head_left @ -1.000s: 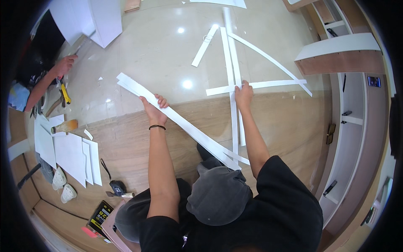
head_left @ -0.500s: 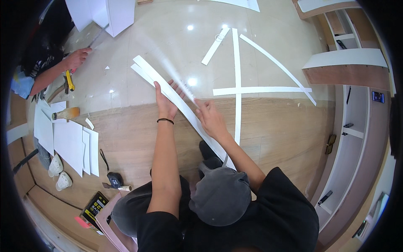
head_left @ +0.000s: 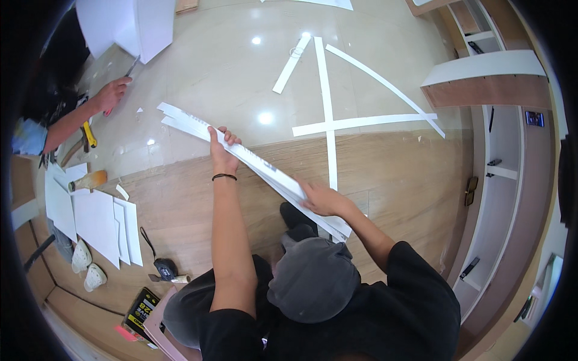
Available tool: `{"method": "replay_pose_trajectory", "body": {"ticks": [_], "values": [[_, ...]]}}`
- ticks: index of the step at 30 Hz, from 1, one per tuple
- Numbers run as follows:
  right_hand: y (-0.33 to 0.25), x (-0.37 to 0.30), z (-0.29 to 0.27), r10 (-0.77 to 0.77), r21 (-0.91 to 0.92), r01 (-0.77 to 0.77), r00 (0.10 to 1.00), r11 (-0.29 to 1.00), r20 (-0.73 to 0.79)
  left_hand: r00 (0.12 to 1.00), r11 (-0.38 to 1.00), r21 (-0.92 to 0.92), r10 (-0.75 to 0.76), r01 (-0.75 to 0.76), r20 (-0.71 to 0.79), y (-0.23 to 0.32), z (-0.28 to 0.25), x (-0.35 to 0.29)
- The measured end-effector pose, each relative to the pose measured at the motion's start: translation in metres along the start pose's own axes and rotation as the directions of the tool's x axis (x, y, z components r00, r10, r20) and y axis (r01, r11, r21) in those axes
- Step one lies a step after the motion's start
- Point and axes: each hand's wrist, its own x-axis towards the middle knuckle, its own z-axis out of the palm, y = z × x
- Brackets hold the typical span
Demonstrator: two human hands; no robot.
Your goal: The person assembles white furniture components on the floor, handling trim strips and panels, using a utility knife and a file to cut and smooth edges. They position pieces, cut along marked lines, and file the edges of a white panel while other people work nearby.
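A bundle of long flat white strips point(head_left: 265, 165) lies aslant in front of me, its far end up to the left and its near end beside my dark shoe. My left hand point(head_left: 224, 151) is wrapped round the bundle toward its far end, thumb on one side and fingers on the other. Farther down the strips my right hand point(head_left: 323, 198) grips them, its fingers partly hidden. At the far end the strips fan slightly apart. Faint printing shows on the top one.
Loose white strips point(head_left: 327, 90) lie crossed on the floor ahead. At the left, a co-worker's hand point(head_left: 112, 95) holds a thin tool against a white panel point(head_left: 155, 27). White sheets point(head_left: 95, 219), a jar point(head_left: 90, 180) and a tape measure point(head_left: 164, 269) lie left. Shelving point(head_left: 506, 198) stands right.
The blurred strip in my right hand has come down onto the others. My right hand has shifted down and right along the bundle, and the bundle's far end has swung left and nearer.
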Motion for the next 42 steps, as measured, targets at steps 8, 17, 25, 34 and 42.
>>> {"method": "replay_pose_trajectory", "body": {"ticks": [8, 17, 25, 34, 42], "values": [[0.186, 0.106, -0.122, 0.256, 0.117, -0.273, 0.556, 0.955, -0.791, 0.99, 0.992, 0.077, -0.096, 0.104, -0.1, -0.005, -0.011, -0.005], [0.276, 0.131, -0.236, 0.204, -0.359, -0.76, 0.533, 0.542, -0.821, 1.0, 0.999, 0.047, -0.019, 0.02, -0.012, 0.007, -0.001, -0.017], [0.234, 0.131, -0.198, -0.205, -0.448, -0.426, 0.505, 0.786, -0.839, 0.974, 0.931, 0.329, 0.203, -0.16, -0.101, 0.0, 0.008, 0.01], [0.216, 0.116, -0.2, -0.132, -0.475, -0.402, 0.638, 0.783, -0.758, 0.984, 0.944, 0.291, 0.173, -0.156, -0.034, 0.004, 0.02, 0.004], [0.106, 0.152, -0.204, 0.246, -0.286, -0.568, 0.681, 0.771, -0.69, 0.988, 0.933, 0.329, 0.156, -0.147, 0.0, 0.004, -0.001, 0.005]]}}
